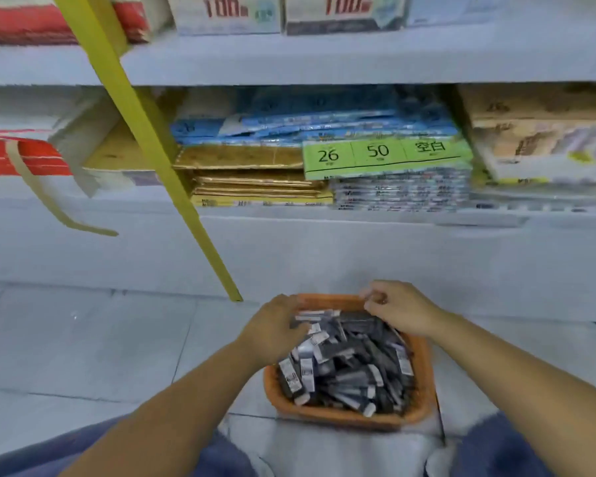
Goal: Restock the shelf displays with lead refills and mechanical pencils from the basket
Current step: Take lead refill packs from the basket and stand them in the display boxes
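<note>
Packets (351, 370) blurred, labels unreadable; left hand (274, 330), right hand (403, 308) grip unclear; top-shelf boxes (227, 12) cropped.

Pale tiled floor (83, 339), orange basket (344, 420) apparently resting on it

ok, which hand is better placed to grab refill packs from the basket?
Probably left: the left hand has fingers on the refill packs; the right hand sits at the far rim of the basket.

Left hand (272, 330) and right hand (398, 309) reach into the basket (341, 420).
</note>
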A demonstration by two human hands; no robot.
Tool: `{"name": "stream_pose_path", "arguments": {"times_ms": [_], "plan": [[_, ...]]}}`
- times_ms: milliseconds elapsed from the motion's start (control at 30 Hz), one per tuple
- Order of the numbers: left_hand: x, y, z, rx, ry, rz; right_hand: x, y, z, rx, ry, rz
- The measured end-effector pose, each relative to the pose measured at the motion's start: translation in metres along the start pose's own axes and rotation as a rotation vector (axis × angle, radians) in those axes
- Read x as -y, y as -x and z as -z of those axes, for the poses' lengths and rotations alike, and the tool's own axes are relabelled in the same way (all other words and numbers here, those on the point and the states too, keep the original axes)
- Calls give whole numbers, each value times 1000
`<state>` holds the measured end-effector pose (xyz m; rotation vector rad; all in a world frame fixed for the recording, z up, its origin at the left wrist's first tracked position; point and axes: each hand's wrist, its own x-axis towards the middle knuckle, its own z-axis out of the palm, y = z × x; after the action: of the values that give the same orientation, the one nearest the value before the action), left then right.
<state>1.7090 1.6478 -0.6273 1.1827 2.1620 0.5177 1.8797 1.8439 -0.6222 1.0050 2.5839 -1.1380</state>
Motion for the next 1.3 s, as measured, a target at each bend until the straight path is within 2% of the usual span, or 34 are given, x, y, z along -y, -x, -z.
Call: {"name": "stream_pose_path", "arguments": {"times_ms": [167, 333, 400, 467, 533, 733, 900, 1000, 1100, 1300], "plan": [[42, -15, -71, 43, 114, 188, -60, -10, -72, 133, 6, -169], [63, -16, -96, 2, 158, 268, -59, -23, -115, 159, 40, -69], [71, -17, -105, -11, 122, 255, -62, -29, -135, 197, 161, -76], [74, -16, -112, -15, 129, 266, -66, -32, -149, 150, 294, -65], [77, -17, -118, -23, 132, 284, -71, -36, -153, 70, 315, -49], [80, -24, -132, -13, 115, 325, -82, -36, -145, -43, 159, -81], [81, -28, -131, 2, 148, 324, -78, -38, -140, -100, -58, -205], [77, -28, -133, -3, 262, 348, -72, -47, -141, -59, -91, -221], [76, -26, -134, 5, 478, 417, -62, -57, -145, -3, -169, -220], [86, -18, -123, -24, 835, 538, -54, -64, -152, 5, -23, -216]]}}
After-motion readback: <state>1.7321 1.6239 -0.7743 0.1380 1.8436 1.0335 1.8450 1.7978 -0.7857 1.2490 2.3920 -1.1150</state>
